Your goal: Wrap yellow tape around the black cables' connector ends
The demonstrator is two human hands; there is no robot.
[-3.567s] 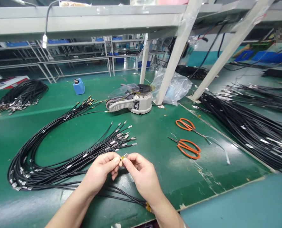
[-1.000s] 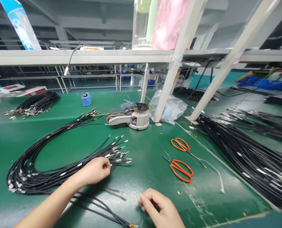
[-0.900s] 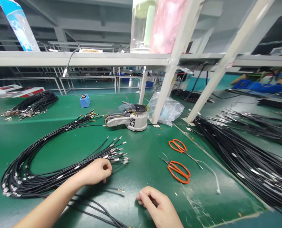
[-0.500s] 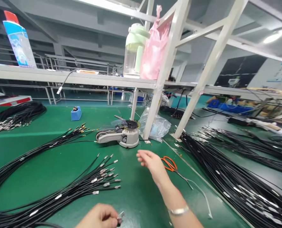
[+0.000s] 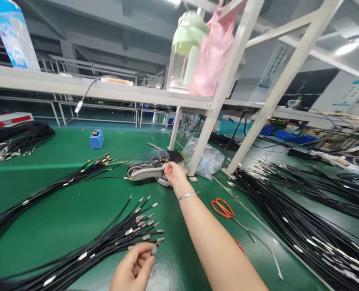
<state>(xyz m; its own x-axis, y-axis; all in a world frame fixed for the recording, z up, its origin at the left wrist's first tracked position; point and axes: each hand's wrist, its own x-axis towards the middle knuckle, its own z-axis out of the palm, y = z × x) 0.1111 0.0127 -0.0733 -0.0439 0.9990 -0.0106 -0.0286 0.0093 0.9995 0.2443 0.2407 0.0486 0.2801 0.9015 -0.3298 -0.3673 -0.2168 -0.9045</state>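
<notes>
My left hand [image 5: 133, 266], low in the view, pinches a small metal cable connector [image 5: 155, 247] between thumb and forefinger. Just past it fan out the silvery connector ends of a black cable bundle [image 5: 106, 238]. Stretched forward, my right hand [image 5: 175, 173] is at the round grey tape dispenser [image 5: 149, 173] and covers part of its front. Its fingers are curled together; whatever may be between them is hidden. To the right of my right forearm lie orange-handled scissors [image 5: 223, 208] on the green table [image 5: 76, 206].
A blue holder [image 5: 96, 139] stands toward the back. Black cables [image 5: 288, 226] spread along the right, another coil [image 5: 22, 137] lies far left. White shelf posts [image 5: 227, 87] rise beside a clear plastic bag [image 5: 208, 157]. Above, the shelf bears a jug [image 5: 181, 60] and a pink bag [image 5: 212, 56].
My right hand has moved forward to the tape dispenser, its fingers now curled. My left hand has come up and slightly right with the connector. The camera view has shifted.
</notes>
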